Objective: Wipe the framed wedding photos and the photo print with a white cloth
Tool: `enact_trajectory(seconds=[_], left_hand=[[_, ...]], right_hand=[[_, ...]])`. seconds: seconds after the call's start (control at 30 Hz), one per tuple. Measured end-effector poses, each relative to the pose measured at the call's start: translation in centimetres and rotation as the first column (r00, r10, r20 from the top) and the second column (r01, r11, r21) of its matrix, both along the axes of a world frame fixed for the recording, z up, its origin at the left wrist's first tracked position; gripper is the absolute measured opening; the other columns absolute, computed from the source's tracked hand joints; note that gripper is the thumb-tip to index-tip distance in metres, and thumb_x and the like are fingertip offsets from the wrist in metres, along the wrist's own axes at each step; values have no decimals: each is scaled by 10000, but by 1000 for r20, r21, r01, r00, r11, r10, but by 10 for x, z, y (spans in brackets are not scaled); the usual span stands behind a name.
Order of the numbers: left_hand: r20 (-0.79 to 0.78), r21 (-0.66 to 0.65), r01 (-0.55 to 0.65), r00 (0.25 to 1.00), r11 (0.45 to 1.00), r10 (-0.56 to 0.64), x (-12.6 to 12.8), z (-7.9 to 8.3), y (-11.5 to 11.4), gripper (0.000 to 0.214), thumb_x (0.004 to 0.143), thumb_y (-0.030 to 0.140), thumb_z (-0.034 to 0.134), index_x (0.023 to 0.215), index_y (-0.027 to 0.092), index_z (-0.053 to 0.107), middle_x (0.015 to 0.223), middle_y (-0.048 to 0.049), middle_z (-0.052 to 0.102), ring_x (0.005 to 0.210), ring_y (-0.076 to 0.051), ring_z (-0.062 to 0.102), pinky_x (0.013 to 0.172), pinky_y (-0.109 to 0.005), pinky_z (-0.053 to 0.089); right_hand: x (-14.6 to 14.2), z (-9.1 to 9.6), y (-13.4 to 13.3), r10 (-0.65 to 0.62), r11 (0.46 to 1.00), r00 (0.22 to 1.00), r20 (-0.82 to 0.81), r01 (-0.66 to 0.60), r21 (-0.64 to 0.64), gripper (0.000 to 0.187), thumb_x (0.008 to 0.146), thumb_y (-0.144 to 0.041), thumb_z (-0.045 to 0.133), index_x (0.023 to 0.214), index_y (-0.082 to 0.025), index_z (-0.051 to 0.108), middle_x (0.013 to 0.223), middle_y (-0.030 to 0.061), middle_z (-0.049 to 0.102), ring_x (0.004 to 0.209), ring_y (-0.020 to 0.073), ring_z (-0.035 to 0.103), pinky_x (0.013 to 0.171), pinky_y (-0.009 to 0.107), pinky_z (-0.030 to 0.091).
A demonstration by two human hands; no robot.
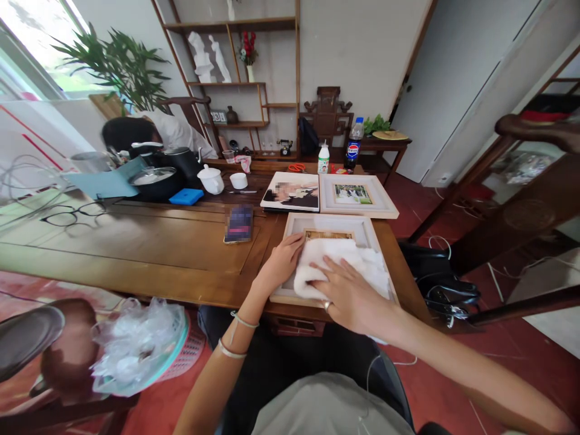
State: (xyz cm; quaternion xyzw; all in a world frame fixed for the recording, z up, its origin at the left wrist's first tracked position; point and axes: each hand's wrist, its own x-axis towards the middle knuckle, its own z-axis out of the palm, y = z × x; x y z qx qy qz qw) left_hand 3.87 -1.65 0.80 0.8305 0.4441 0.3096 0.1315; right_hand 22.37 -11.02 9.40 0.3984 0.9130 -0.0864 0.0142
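Note:
A white-framed picture (327,225) lies flat at the near edge of the wooden table (136,241). A white cloth (362,260) covers most of its glass. My right hand (348,293) presses flat on the cloth, fingers spread, a ring on one finger. At the frame's left edge, my left hand (281,263) rests with its fingers curled over the cloth's left end. Two bracelets circle my left wrist.
A second framed photo (357,195), a canvas print (292,192), a phone (238,223), glasses (67,214), tea ware (211,179), a glue bottle (323,158) and a soda bottle (354,144) are on the table. A person (154,133) leans at the far left. A bin (145,347) stands beside my chair.

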Motion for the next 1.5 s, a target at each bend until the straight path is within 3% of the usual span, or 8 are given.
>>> enact_trajectory(seconds=[0.23,0.4,0.57,0.73,0.87,1.07,1.2,1.5], left_hand=[[18,0,-8,1000,1000,8,-2,-5,5,436,866,63,377,1265,123,543,1349,-134,527,1252,-204,491,1076,-383,390],[21,1,-27,999,1000,27,0,-2,1,411,900,111,369,1268,140,548,1347,-115,532,1266,-207,476,1080,-387,388],[16,-11,-37,999,999,37,0,-2,-1,389,920,160,376,1265,168,555,1362,-100,520,1276,-220,466,1072,-412,397],[1,-6,-19,1000,1000,19,-1,-2,-1,401,917,145,367,1279,165,538,1377,-105,501,1296,-224,439,1075,-430,386],[-12,-3,-8,1000,1000,8,0,0,-2,409,917,132,355,1287,144,528,1372,-120,500,1298,-222,433,1082,-422,376],[-6,20,14,1000,1000,-14,1,5,-4,389,922,137,359,1254,174,557,1338,-113,526,1270,-225,463,1068,-421,390],[7,13,16,1000,1000,-16,1,5,-3,381,918,136,369,1228,206,579,1301,-97,556,1239,-229,492,1042,-423,418],[-5,-12,-22,1000,1000,22,0,-1,-1,411,914,151,365,1291,166,530,1369,-105,509,1287,-221,452,1070,-417,392]], right_hand=[[-26,-31,-2,7,988,1000,10,-9,155,422,830,-177,506,1240,-112,582,1462,250,313,1372,391,205,1075,588,190],[13,-21,-18,123,988,992,-4,-122,89,423,801,-162,510,1214,-118,586,1487,224,274,1385,357,183,1090,580,192],[65,-7,-17,-3,995,999,-50,8,103,493,730,-34,457,1164,-193,629,1442,128,412,1352,278,318,1102,511,262],[93,-16,32,-161,955,985,-61,171,244,509,749,-44,434,1218,-168,589,1389,136,479,1335,272,353,1093,504,282],[82,-24,91,-218,884,963,-157,264,387,521,753,-44,442,1264,-82,534,1432,202,399,1386,288,232,1093,507,249],[15,-23,142,121,935,992,-48,-97,341,584,720,-14,465,1283,-158,518,1513,120,284,1410,291,139,1076,591,155],[0,-23,140,173,942,985,21,-171,289,570,704,30,447,1238,-138,553,1451,144,395,1383,269,237,1070,551,204],[88,-10,100,-155,927,978,139,95,364,529,678,32,402,1092,-171,659,1338,135,522,1203,311,492,961,492,387]])
